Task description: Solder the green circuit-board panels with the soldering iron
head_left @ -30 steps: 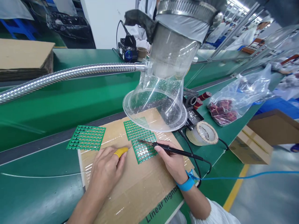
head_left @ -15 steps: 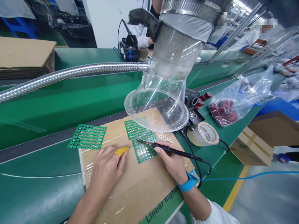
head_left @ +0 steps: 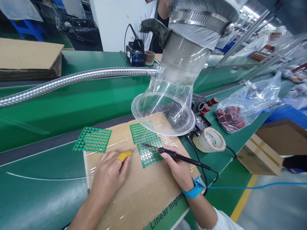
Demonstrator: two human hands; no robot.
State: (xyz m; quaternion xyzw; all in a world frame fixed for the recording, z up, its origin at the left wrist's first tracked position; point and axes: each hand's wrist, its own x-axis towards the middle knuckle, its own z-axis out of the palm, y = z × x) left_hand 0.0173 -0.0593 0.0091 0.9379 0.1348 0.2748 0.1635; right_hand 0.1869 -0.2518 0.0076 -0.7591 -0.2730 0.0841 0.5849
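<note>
My left hand (head_left: 111,171), with a yellow finger cot (head_left: 124,156) on one finger, pinches a thin solder wire (head_left: 135,150). The wire's front end reaches the near green circuit board panel (head_left: 151,157); its tail trails out to the left. A black soldering iron (head_left: 183,156) is gripped in my right hand (head_left: 178,171), its tip by the wire's end at the panel's upper left edge. Right behind lies another board panel (head_left: 141,132), partly under the clear hood. A third panel (head_left: 93,139) rests at the left edge of the cardboard sheet (head_left: 127,198).
A clear fume hood (head_left: 165,111) on a metal flexible arm (head_left: 83,75) hangs low over the boards. To the right stand an iron holder (head_left: 200,119), a round pot (head_left: 208,139) and a bag of dark red bundles (head_left: 231,116). A blue wrist cord (head_left: 251,185) runs off right.
The view has shifted slightly, so the scene sits a little further right. Both hands keep their grips, with the iron tip and solder wire still together at the panel. Across the bench, a person's hand has left view.
</note>
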